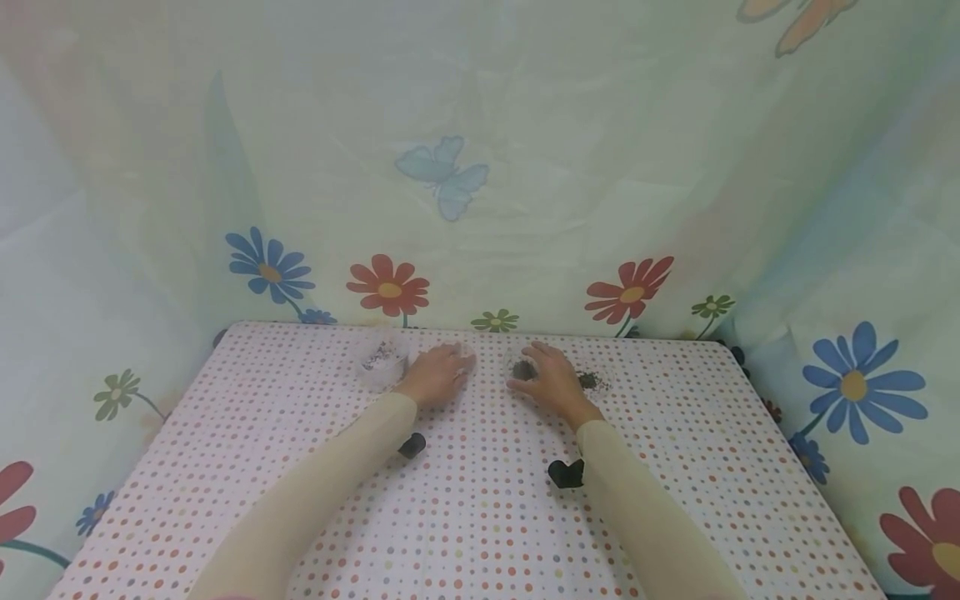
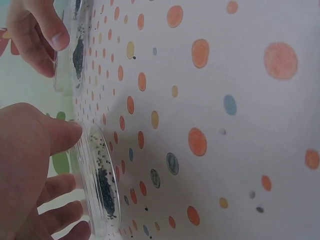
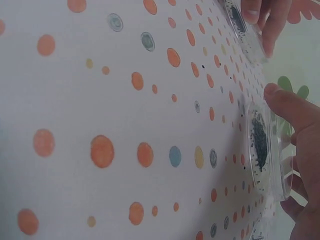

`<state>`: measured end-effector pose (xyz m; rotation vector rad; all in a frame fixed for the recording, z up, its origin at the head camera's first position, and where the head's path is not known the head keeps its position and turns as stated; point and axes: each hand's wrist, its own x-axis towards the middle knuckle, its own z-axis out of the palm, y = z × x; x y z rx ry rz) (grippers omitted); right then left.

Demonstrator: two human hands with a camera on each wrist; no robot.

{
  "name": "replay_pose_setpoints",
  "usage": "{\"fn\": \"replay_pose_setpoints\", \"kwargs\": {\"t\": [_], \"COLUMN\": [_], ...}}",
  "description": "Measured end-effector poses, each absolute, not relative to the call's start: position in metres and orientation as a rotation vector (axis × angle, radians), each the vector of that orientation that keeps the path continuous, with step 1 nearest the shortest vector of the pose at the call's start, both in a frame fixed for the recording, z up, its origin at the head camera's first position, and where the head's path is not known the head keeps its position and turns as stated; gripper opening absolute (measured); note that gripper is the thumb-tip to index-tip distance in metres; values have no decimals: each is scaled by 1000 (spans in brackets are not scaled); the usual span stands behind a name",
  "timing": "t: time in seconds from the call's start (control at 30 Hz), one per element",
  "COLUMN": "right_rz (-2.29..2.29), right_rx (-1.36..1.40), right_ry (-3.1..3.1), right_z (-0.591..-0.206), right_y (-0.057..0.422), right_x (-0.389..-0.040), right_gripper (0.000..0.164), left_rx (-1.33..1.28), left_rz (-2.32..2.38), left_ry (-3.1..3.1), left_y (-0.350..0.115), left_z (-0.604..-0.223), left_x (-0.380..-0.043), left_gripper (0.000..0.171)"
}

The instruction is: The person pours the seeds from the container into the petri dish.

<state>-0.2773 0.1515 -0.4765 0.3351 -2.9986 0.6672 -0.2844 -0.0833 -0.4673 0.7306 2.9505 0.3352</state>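
Near the back of the table, my left hand holds a round clear petri dish by its upper rim, thumb on the near side and fingers on the far side. Dark grains lie heaped inside this dish. To its right, my right hand grips another clear petri dish, thumb and fingers about the clear lid at the top. Dark grains show in that one too, with a few specks round the heap. Both dishes stand low at the dotted tabletop, and the palms partly hide them.
Left of my left hand stands a clear container with scattered dark bits. A dish with dark grains lies just right of my right hand. Loose dark specks dot the tablecloth. A flowered curtain hangs behind the table edge.
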Motion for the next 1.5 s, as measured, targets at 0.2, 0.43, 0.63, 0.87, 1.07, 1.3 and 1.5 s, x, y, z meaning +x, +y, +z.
{"fn": "replay_pose_setpoints", "kwargs": {"t": [0.2,0.43,0.63,0.87,1.07,1.3,1.5], "right_rz": [697,694,731,755,773,785,768], "right_rx": [301,282,255,225,235,250,280], "right_ry": [-3020,-3050,-3057,-3057,-3043,-3047,-3033], "right_z": [-474,-473,-476,-483,-484,-486,-487], "right_y": [149,147,146,148,148,148,147], "right_x": [-280,-283,-285,-287,-287,-287,-287], "right_gripper": [70,70,69,69,69,70,70], "left_rx": [739,730,716,738,736,743,740], "left_rz": [332,343,326,325,320,299,303], "left_ry": [2952,2949,2950,2956,2961,2970,2974], "left_y": [-84,-85,-84,-83,-83,-84,-84], "left_z": [-467,-466,-467,-468,-470,-472,-472], "left_x": [-284,-283,-283,-285,-286,-287,-287], "left_gripper": [43,43,43,42,43,43,43]}}
